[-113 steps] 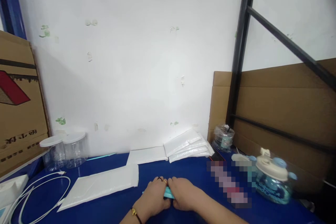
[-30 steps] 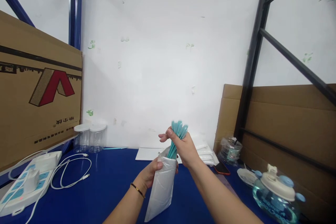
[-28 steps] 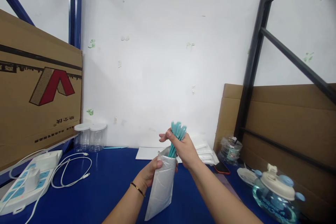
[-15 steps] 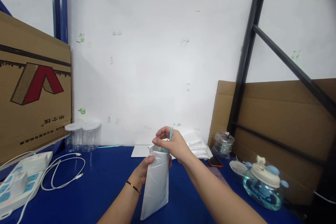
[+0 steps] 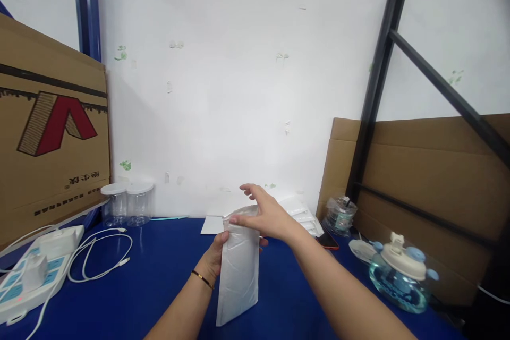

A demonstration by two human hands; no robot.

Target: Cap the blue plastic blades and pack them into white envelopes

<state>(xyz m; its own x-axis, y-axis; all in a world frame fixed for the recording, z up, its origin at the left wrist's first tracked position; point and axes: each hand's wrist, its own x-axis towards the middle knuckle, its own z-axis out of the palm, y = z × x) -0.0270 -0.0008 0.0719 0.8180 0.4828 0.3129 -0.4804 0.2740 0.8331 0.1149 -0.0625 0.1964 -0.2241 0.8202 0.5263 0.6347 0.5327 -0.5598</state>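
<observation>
A white padded envelope (image 5: 239,271) stands upright above the blue table, its top edge facing up. My left hand (image 5: 217,255) grips it, thumb on the left edge and fingertips showing behind at the right. At the top of the envelope is my right hand (image 5: 269,215), fingers apart, its thumb lying against the upper front and the other fingers raised over the opening. Nothing shows between those fingers. What is inside the envelope is hidden.
More white padded envelopes (image 5: 300,212) lie behind my right hand, near a phone (image 5: 329,240). A water bottle (image 5: 400,276) stands right. Left are a power strip (image 5: 48,265), a white cable (image 5: 95,255), lidded clear jars (image 5: 139,204) and a thin teal strip (image 5: 169,218) by the wall.
The thin teal item at my right hand and the envelope's mouth has gone out of sight. My right hand's fingers have spread, and the thumb now rests on the envelope's front.
</observation>
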